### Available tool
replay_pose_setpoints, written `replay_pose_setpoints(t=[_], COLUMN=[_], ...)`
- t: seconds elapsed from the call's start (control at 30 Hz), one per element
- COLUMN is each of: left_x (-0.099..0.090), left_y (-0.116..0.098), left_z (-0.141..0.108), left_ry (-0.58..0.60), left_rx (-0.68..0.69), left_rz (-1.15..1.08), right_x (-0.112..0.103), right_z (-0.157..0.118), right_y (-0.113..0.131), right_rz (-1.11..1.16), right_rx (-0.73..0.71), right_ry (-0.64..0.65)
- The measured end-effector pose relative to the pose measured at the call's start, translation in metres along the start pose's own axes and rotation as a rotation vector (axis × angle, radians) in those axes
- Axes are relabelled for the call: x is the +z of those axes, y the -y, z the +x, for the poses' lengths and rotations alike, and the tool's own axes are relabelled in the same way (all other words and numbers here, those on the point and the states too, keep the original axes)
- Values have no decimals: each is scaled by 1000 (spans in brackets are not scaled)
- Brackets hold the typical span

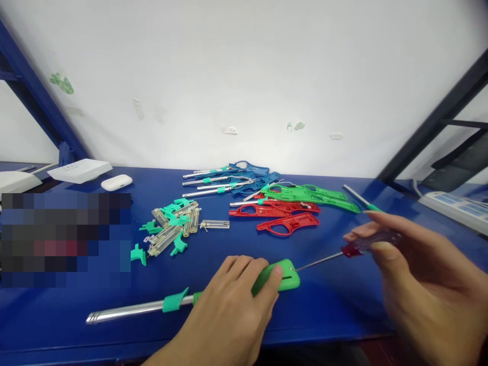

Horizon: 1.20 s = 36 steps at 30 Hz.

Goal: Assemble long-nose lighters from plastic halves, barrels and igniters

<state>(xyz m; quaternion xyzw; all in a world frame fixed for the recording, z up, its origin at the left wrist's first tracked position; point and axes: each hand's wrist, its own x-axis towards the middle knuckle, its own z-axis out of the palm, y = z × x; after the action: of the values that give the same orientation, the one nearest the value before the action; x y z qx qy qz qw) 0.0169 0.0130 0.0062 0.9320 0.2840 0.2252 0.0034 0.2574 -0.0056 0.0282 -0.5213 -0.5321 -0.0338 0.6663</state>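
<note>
Green lighter [293,281]: left of my right hand [430,290], which pinches a screwdriver [349,250]; long axis crosswise; my left hand [232,300], nearer, clasps it.

A blue table [324,315] carries green [305,195], red [293,223] and blue casings [251,170]; clear tanks [165,239]; a white case [116,183].

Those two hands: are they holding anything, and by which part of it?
The left hand grips a long lighter by its green handle. The right hand holds a screwdriver by its handle, the shaft pointing toward the lighter.
</note>
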Motion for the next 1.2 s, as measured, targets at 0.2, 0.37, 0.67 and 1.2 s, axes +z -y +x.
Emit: replay_pose_setpoints(t=[0.2,0.37,0.67,1.2], left_x=[-1,-1,-2,1], left_y=[1,1,2,1], left_z=[-1,-1,-2,0], left_ry=[1,7,58,1], left_rx=[-2,-4,-6,5], left_rz=[-9,-9,-15,-10], right_x=[4,6,6,13], right_z=[6,5,6,19], right_y=[-4,-4,0,-12], right_rz=[50,37,-10,-283], right_rx=[-14,-25,-42,59], right_ry=[5,10,31,156])
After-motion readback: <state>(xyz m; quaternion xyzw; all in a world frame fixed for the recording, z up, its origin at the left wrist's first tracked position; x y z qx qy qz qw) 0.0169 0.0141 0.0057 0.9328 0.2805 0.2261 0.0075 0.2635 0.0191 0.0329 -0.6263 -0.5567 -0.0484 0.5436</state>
